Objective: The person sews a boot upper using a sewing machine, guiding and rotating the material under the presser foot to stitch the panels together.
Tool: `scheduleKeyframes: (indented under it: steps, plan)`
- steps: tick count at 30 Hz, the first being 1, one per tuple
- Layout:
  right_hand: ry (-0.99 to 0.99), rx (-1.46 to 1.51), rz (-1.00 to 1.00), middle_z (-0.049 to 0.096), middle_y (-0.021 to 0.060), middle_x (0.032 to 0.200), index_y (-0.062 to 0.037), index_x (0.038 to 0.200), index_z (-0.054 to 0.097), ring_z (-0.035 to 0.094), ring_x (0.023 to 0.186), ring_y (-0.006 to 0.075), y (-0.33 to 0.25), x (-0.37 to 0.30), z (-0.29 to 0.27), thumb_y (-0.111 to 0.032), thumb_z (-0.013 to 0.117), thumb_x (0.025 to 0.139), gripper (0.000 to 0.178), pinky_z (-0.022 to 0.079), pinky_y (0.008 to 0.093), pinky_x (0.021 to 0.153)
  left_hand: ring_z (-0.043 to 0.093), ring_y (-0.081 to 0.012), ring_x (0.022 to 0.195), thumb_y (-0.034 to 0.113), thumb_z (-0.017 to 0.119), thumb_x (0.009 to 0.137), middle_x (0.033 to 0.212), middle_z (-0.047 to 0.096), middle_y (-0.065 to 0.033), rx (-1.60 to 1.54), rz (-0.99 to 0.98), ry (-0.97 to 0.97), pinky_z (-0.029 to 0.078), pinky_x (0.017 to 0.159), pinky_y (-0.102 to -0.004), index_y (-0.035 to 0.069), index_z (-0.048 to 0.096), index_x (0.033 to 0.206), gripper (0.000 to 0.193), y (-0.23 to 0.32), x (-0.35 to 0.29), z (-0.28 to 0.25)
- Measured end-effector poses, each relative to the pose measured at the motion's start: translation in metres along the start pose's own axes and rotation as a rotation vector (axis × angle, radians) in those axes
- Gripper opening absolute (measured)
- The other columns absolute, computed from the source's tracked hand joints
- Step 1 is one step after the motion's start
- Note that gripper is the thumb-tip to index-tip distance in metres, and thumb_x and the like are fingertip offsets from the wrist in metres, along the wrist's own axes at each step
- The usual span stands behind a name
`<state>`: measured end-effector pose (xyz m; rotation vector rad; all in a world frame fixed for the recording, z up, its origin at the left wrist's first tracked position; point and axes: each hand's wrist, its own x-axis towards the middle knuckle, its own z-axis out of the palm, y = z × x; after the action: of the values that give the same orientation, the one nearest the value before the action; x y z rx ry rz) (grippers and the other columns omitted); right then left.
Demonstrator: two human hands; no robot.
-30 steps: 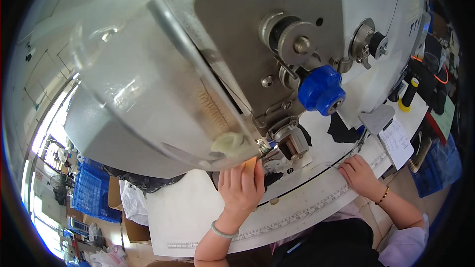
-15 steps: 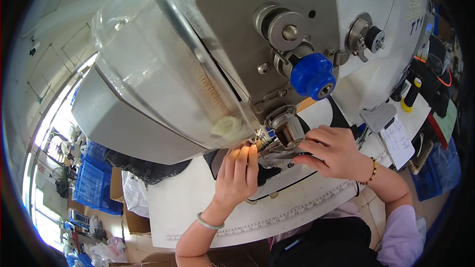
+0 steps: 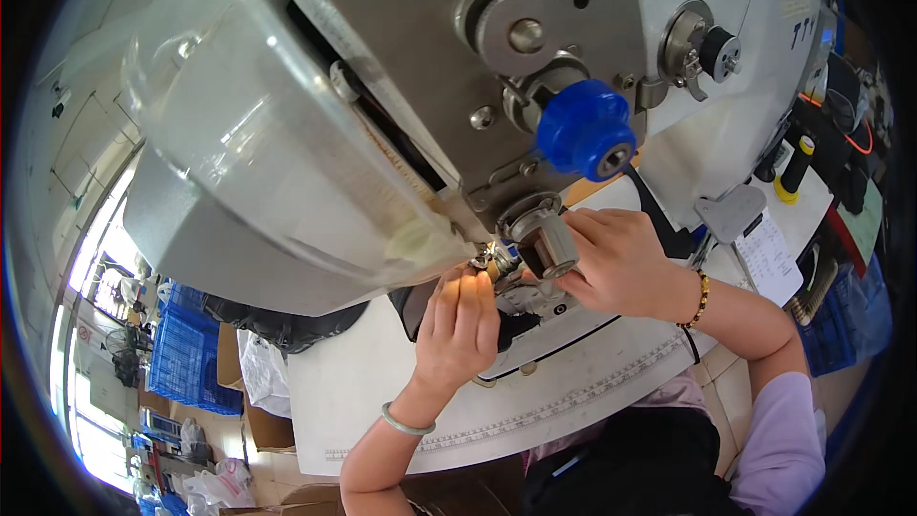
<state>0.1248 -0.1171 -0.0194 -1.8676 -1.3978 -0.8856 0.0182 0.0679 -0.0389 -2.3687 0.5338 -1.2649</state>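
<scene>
Left hand (image 3: 454,334), fingers bunched, tips right at the machine's (image 3: 401,29) lit metalwork, dark cloth (image 3: 409,311) beside it! Right hand (image 3: 626,263) tucks behind the roller (image 3: 549,247), tips hidden; can't tell what either pinches. Slipping forward could nip a fingertip.

On the sewing machine's (image 3: 411,48) right end stood a few dark blue letters (image 3: 802,31), with faint yellowish lettering (image 3: 796,0) above them. Right of the machine lay a paper sheet (image 3: 770,263) of handwriting, too small to read. Before the machine, a ruler strip (image 3: 554,409) on the table (image 3: 344,392) bore graduations.
</scene>
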Motion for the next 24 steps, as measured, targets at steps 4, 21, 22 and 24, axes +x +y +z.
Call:
scheduleKeyframes:
  steps: [4, 21, 22, 24]
  plan:
    - [-0.035, -0.007, 0.058, 0.050, 0.0008, 0.066, -0.0081, 0.083, 0.054, 0.055, 0.058, 0.0180, -0.005, 0.003, -0.013, -0.028, 0.068, 0.075, 0.026, 0.043, 0.0285, 0.050, 0.056, -0.0296, 0.089, 0.001, 0.057, 0.076, 0.094, 0.054, -0.0172, 0.013, 0.052, -0.017, 0.054, 0.077, -0.0357, -0.006, 0.055, 0.098, 0.022, 0.000, 0.001, -0.001]
    - [0.189, 0.486, -0.076, 0.056, 0.0031, 0.104, -0.0180, 0.105, 0.066, 0.051, 0.062, 0.0123, 0.048, -0.023, 0.057, 0.006, 0.060, 0.058, 0.053, 0.043, 0.0227, 0.051, 0.057, -0.0242, 0.088, 0.008, 0.064, 0.067, 0.093, 0.061, -0.0095, -0.091, -0.064, 0.150, 0.053, 0.074, -0.0361, 0.010, 0.063, 0.079, 0.012, -0.002, -0.019, 0.010]
    - [0.209, 0.454, -0.078, 0.056, 0.0033, 0.103, -0.0176, 0.104, 0.067, 0.051, 0.063, 0.0123, 0.044, -0.021, 0.050, 0.008, 0.057, 0.057, 0.054, 0.042, 0.0220, 0.051, 0.057, -0.0242, 0.088, 0.008, 0.064, 0.067, 0.093, 0.061, -0.0095, -0.091, -0.060, 0.146, 0.053, 0.074, -0.0361, 0.010, 0.063, 0.079, 0.012, -0.001, -0.016, 0.009]
    - [0.238, 0.417, -0.077, 0.057, 0.0031, 0.103, -0.0172, 0.104, 0.067, 0.052, 0.063, 0.0122, 0.041, -0.018, 0.045, 0.008, 0.054, 0.056, 0.055, 0.042, 0.0214, 0.050, 0.060, -0.0315, 0.085, -0.009, 0.057, 0.067, 0.088, 0.057, -0.0128, -0.180, -0.082, 0.175, 0.056, 0.071, -0.0383, -0.002, 0.057, 0.078, 0.013, 0.002, -0.010, 0.005]
